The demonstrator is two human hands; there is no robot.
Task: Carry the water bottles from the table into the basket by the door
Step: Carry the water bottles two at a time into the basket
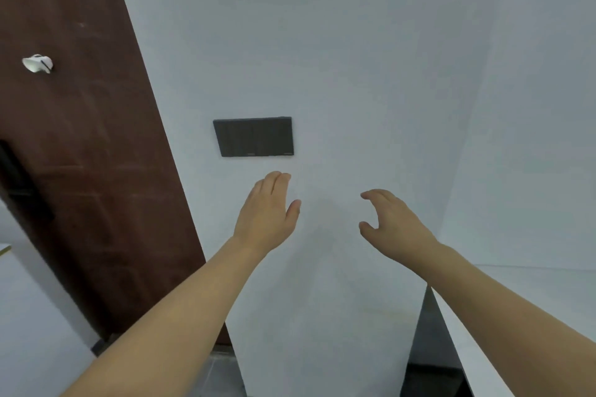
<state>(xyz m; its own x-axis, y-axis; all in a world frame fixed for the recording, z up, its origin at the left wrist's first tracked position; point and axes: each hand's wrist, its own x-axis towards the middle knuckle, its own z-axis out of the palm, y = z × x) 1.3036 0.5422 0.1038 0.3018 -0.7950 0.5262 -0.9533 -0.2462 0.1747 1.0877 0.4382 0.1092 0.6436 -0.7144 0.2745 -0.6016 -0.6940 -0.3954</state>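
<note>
No water bottle, table or basket is in view. Both arms reach forward toward a white wall. My left hand (269, 213) is held flat with fingers together and thumb apart, holding nothing, just below a dark switch panel. My right hand (392, 219) is at the same height to the right, its fingers curled loosely and spread from the thumb, also holding nothing. Neither hand touches the wall as far as I can tell.
A dark switch panel (254, 136) is mounted on the white wall (354, 58). A brown wooden door (74, 138) stands at the left with a white hook (38, 63) on it. A white surface (532, 300) runs along the lower right, with a dark gap beside it.
</note>
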